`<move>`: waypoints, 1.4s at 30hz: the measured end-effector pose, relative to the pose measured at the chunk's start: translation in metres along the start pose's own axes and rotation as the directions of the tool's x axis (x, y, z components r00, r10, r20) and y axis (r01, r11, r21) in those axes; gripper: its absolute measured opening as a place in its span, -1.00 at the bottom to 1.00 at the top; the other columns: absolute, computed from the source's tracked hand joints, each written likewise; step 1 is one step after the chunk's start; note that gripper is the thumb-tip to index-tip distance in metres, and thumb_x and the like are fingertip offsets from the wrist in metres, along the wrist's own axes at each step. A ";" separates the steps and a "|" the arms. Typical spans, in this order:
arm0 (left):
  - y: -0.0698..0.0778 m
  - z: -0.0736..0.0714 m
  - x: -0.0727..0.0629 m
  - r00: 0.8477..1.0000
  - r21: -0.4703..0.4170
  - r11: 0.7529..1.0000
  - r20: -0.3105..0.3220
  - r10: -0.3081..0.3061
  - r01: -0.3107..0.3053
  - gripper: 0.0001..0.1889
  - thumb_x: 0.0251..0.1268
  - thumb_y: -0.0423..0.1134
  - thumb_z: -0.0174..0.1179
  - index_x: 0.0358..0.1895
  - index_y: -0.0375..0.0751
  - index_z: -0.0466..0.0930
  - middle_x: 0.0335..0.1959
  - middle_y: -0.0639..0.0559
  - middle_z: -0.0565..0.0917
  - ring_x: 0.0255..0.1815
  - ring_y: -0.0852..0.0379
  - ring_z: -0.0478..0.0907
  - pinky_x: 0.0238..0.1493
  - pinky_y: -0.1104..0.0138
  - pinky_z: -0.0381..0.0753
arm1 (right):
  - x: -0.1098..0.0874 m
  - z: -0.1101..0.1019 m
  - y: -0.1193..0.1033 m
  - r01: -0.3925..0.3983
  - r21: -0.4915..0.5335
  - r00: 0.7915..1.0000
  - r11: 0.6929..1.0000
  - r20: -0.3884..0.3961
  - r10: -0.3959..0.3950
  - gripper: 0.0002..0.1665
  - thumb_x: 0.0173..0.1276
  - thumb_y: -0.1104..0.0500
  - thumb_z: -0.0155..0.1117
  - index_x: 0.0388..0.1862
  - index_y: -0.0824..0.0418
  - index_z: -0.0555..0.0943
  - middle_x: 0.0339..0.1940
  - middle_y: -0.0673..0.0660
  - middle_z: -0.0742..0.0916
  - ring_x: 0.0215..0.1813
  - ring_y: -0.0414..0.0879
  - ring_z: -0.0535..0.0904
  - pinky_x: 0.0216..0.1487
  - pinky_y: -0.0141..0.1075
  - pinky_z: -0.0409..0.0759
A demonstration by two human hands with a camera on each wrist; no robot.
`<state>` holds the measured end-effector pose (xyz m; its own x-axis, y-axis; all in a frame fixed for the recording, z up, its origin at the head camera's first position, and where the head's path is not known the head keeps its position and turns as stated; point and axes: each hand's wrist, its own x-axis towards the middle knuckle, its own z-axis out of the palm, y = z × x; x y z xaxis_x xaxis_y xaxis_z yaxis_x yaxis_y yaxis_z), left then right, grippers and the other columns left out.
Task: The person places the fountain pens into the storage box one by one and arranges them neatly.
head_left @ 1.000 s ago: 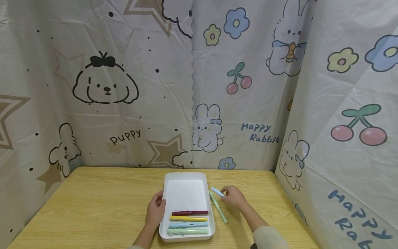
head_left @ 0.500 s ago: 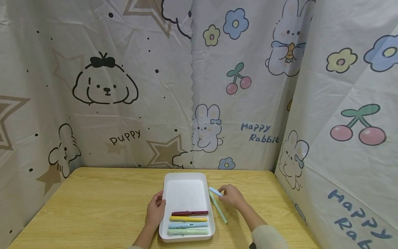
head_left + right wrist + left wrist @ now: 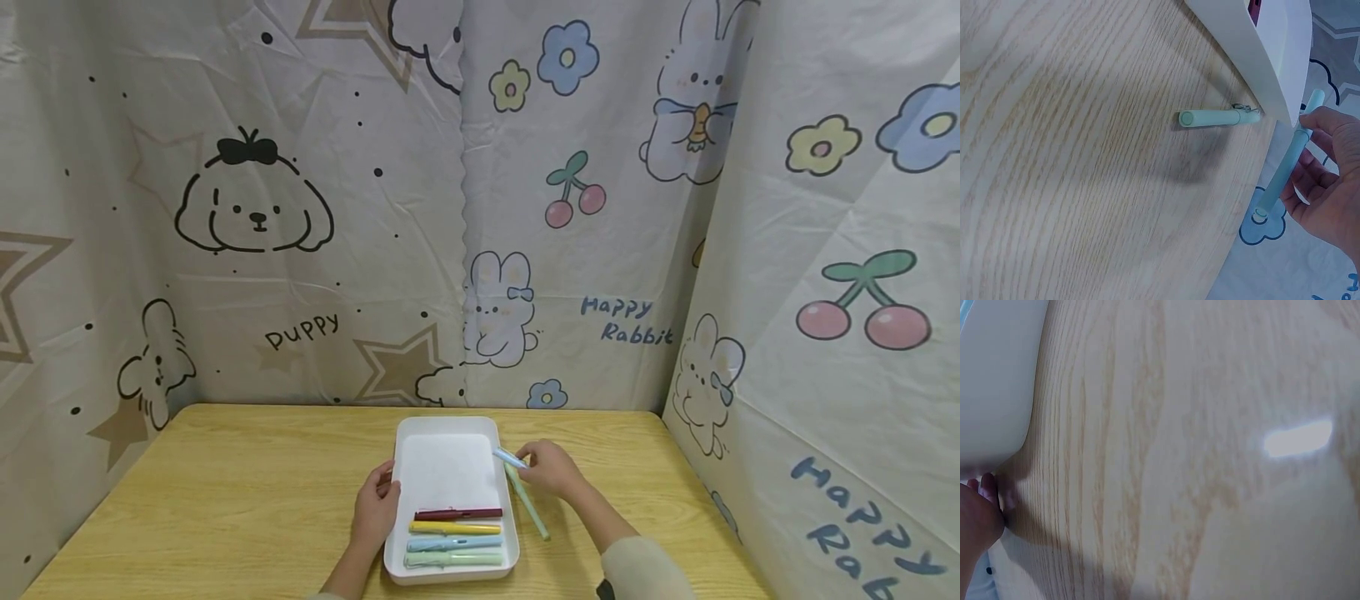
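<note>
A white tray stands on the table with a dark red pen, a yellow pen, a light blue pen and a light green pen in its near end. My left hand holds the tray's left side; its fingertips are partly hidden. Between thumb and fingers, my right hand pinches a second light blue pen, raised above the table with one end over the tray's right rim. Beneath it, a second light green pen lies on the table beside the tray.
The wooden table extends to both sides of the tray. Patterned curtains hang behind it and along the right and left.
My right hand has moved left with the light blue pen, bringing the pen's end over the tray's rim. My left hand and the tray have stayed in place.
</note>
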<state>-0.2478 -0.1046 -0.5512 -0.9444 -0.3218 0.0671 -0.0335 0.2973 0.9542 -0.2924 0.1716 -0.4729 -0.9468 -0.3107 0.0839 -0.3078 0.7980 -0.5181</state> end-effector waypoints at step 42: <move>0.001 0.000 0.000 1.000 -0.006 1.000 0.005 -0.015 0.015 -0.58 0.34 -0.40 -0.02 0.26 -0.29 0.36 0.07 -0.31 0.51 0.04 -0.15 0.51 0.01 0.10 0.60 | 0.017 0.019 -0.037 0.070 -0.041 0.985 0.997 0.163 -0.063 -0.73 0.07 0.21 0.30 -0.21 0.24 0.68 -0.60 -0.01 0.51 -0.53 -0.19 0.34 -0.54 -0.41 0.32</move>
<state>-0.2476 -0.1046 -0.5505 -0.9455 -0.3215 0.0510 -0.0461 0.2872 0.9568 -0.2948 0.1268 -0.4686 -0.8975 -0.4404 -0.0238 -0.3772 0.7945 -0.4759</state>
